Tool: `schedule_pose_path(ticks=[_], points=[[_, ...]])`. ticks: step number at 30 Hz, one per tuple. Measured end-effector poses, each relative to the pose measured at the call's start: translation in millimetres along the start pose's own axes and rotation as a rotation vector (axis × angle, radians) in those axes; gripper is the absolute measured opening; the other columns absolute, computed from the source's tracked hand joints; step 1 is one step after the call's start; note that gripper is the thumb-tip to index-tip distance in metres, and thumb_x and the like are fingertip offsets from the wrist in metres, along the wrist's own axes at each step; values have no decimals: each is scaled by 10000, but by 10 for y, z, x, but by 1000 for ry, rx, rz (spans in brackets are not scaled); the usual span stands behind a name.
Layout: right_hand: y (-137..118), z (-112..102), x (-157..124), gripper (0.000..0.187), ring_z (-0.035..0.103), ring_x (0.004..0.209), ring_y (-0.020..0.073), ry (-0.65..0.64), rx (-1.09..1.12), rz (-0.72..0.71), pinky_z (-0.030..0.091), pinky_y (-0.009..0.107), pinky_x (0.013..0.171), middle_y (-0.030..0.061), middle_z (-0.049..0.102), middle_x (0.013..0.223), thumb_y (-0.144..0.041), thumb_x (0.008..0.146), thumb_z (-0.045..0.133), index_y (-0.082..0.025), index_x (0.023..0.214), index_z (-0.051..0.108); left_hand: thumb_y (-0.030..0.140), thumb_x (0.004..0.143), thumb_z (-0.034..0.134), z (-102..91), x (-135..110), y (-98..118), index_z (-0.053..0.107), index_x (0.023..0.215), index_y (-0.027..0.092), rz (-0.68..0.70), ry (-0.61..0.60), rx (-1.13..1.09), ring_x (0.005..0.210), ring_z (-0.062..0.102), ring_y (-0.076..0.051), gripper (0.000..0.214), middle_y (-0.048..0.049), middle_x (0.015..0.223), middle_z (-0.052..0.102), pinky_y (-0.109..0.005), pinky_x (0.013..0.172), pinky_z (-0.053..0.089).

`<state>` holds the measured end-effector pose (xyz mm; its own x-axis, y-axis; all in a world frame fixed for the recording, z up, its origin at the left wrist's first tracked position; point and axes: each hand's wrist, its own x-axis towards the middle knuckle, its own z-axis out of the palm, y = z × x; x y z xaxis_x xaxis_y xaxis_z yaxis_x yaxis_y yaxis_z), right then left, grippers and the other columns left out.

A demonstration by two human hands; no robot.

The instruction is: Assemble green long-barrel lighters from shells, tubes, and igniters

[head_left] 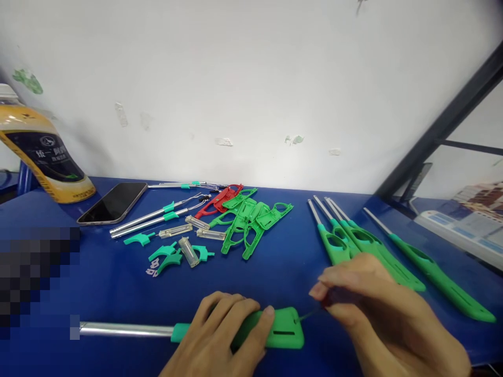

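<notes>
A long-nosed green gas lighter (291,324) lies across the front of the blue table, its metal tube to the left. My left hand (223,330) rests over the handle with the fingers closed round it and pressing it down. In a pinch, my right hand (389,314) holds a small screwdriver (341,296) with a dark handle, partly hidden by the fingers. Its thin, blurred shaft reaches left to the small hole at the lighter's end. Whether a screw sits there, I cannot tell.
Behind lie several green handle halves (255,214), a red one (223,199), clear fuel tanks (188,251), teal triggers (168,259) and metal tubes (145,221). Several whole lighters (428,267) lie right. A phone (113,202) and bottle (49,152) stand left, before the white wall (251,94).
</notes>
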<state>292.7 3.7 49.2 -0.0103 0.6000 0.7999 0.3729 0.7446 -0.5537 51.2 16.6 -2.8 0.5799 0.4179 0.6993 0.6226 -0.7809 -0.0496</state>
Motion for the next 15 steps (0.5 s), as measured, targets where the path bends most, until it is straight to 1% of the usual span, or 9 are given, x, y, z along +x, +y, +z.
schedule_pose_path(ticks=[3, 4, 6, 7, 9, 11, 12, 13, 15], points=[[52, -75, 65, 328, 744, 815, 163, -25, -22, -90, 675, 286, 731, -34, 805, 908, -142, 1022, 955, -306, 1291, 863, 205, 1332, 319, 8, -6, -3, 760, 1384, 239, -4, 9, -7, 1051, 856, -129, 445, 37, 1146, 886, -304, 990, 601], [57, -79, 65, 262, 735, 806, 163, -7, -25, -97, 666, 288, 712, -30, 795, 898, -203, 1056, 944, -302, 1285, 865, 204, 1332, 320, 9, -9, -7, 759, 1388, 240, -7, 10, -11, 1045, 856, -128, 444, 37, 1147, 884, -301, 982, 603], [57, -77, 37, 165, 739, 818, 171, -1, -34, -79, 640, 294, 656, -7, 801, 932, -304, 1155, 841, -308, 1318, 866, 211, 1331, 340, 7, -14, -13, 760, 1388, 244, -9, 23, -22, 1017, 855, -129, 425, 37, 1134, 879, -298, 961, 611], [60, -82, 12, 154, 744, 833, 181, 26, -40, -73, 628, 305, 637, 4, 803, 951, -321, 1189, 787, -312, 1320, 867, 213, 1329, 354, 6, -15, -15, 760, 1389, 247, -13, 25, -25, 1006, 856, -133, 412, 36, 1130, 878, -299, 956, 616], [83, -120, -46, 140, 752, 873, 209, 138, -69, -77, 620, 343, 651, 12, 796, 975, -334, 1207, 747, -329, 1267, 873, 207, 1323, 371, 4, -16, -14, 767, 1379, 249, -12, 40, -27, 982, 855, -138, 402, 33, 1112, 875, -302, 948, 624], [131, -194, -96, 86, 755, 915, 226, 265, -126, -106, 628, 372, 705, 6, 796, 994, -343, 1188, 777, -349, 1192, 863, 193, 1319, 374, 6, -12, -11, 771, 1372, 247, -13, 47, -29, 982, 856, -137, 404, 27, 1110, 874, -299, 941, 627], [161, -235, -110, 74, 761, 936, 223, 294, -169, -116, 633, 371, 728, 0, 804, 1017, -320, 1179, 787, -355, 1182, 851, 190, 1318, 372, 8, -10, -11, 773, 1368, 244, -10, 49, -32, 980, 857, -135, 408, 24, 1109, 874, -298, 932, 628], [189, -272, -116, 105, 777, 958, 212, 265, -211, -129, 644, 356, 749, -4, 822, 1048, -262, 1160, 801, -352, 1192, 844, 191, 1319, 370, 11, -7, -11, 773, 1365, 241, -5, 50, -33, 975, 857, -133, 409, 23, 1105, 874, -295, 919, 628], [235, -318, -102, 241, 827, 1001, 183, 137, -308, -152, 675, 312, 822, -5, 852, 1108, -110, 1119, 780, -326, 1207, 838, 197, 1320, 369, 15, -4, -14, 773, 1361, 241, 0, 50, -28, 972, 858, -133, 408, 25, 1103, 876, -300, 913, 629]])
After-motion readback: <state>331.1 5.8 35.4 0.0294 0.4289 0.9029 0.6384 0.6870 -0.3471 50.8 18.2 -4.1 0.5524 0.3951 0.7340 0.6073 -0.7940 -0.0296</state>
